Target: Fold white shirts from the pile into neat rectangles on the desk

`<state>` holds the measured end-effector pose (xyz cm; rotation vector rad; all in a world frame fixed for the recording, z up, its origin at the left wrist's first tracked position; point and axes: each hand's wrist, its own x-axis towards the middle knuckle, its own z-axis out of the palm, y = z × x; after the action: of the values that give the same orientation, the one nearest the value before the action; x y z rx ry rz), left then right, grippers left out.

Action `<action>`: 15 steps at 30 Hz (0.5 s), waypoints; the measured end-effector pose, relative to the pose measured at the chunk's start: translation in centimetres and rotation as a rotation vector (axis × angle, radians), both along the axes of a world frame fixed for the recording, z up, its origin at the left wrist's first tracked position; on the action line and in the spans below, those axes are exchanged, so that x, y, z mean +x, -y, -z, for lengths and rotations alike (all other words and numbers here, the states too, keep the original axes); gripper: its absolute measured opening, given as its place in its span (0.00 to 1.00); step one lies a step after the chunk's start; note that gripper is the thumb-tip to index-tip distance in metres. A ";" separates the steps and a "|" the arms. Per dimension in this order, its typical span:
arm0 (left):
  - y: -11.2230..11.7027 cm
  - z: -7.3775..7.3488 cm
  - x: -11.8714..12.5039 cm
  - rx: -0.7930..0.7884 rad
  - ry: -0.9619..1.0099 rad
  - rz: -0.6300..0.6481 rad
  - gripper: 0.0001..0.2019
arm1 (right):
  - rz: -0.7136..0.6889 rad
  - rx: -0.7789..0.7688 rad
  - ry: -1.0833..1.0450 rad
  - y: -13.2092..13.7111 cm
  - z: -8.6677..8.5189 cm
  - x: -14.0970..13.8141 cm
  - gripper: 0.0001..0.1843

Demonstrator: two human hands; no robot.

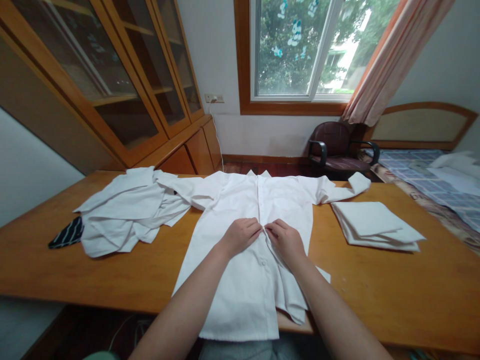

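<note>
A white button-front garment (225, 280), like a long shirt or lab coat, lies spread on the wooden table with its collar at the far side. Its lower hem hangs over the near edge. At the middle of the front placket, my left hand (243, 235) pinches one edge of the cloth. Facing it, my right hand (284, 240) pinches the other edge, fingertips almost meeting. The small button between them, if any, is hidden by the fingers. Below the hands the two front halves are apart, and the right one is bunched in folds.
On the wooden table (375, 290), a heap of white clothes (127, 205) with a black striped cloth (66, 234) lies left. A folded white garment (375, 222) lies right. Beyond are a chair (332, 145), a bed (442, 180) and a glass-door cabinet (165, 95).
</note>
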<state>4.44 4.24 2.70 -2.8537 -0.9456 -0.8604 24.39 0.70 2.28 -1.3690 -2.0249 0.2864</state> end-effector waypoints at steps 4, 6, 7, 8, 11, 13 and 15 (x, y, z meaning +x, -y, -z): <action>0.0 0.0 -0.2 -0.073 0.060 0.022 0.10 | 0.002 0.008 0.013 0.0 0.0 0.0 0.10; 0.0 -0.1 -0.2 -0.102 0.083 0.035 0.10 | 0.002 0.010 0.016 0.0 0.0 0.0 0.10; 0.0 -0.2 -0.2 -0.113 0.093 0.040 0.10 | 0.003 0.009 0.014 0.1 0.0 0.0 0.10; 0.0 -0.3 -0.3 -0.123 0.102 0.043 0.10 | 0.005 0.008 0.013 0.1 0.0 -0.1 0.10; 0.0 -0.4 -0.3 -0.148 0.112 0.051 0.10 | 0.009 0.002 0.009 0.0 0.0 -0.1 0.10; 0.0 -0.4 -0.4 -0.160 0.111 0.057 0.09 | 0.008 -0.002 0.008 0.0 0.0 -0.1 0.10; 0.0 -0.4 -0.4 -0.165 0.115 0.059 0.09 | 0.005 -0.005 0.006 0.0 0.1 -0.1 0.10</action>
<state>4.05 4.23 3.12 -3.0137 -0.9921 -1.0067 24.34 0.69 2.22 -1.3790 -2.0268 0.2864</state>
